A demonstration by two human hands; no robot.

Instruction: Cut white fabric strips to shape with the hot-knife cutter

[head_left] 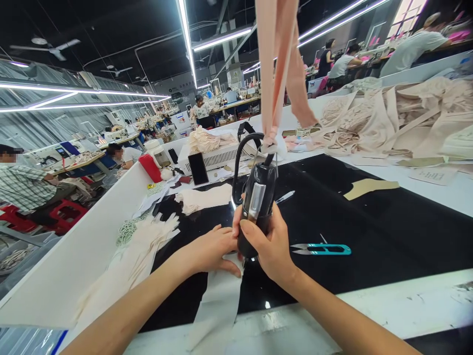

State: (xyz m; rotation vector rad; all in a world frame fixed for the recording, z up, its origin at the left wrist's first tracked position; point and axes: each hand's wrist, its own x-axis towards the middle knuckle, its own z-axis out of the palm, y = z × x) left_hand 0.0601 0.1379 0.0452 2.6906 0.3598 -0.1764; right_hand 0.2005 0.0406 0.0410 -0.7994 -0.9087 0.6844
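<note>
Fabric strip (218, 301) lies flat on the black table (388, 222), right at the near edge in front of me. One end runs under the black tool (257, 207) and the other end hangs toward me over the white rim.

To do this bit well, I think I should keep the strip smooth and pulled flat, with no folds, and keep the tool standing straight up on it. I should press down gently and keep my holding fingers away from the tool's bottom tip, because that looks like the working end.

My right hand (271, 246) is wrapped tight around the low part of the tool, thumb in front, wrist bent up, arm coming in from the right. My left hand (212, 249) lies flat with fingers spread out, pressing the strip down just beside the tool's bottom. It grips nothing. That arm comes in low from the left.

Blue snips (321, 249) lie on the table near my right hand, not touching it. A pale cloth band (277, 64) hangs down above the tool.
</note>
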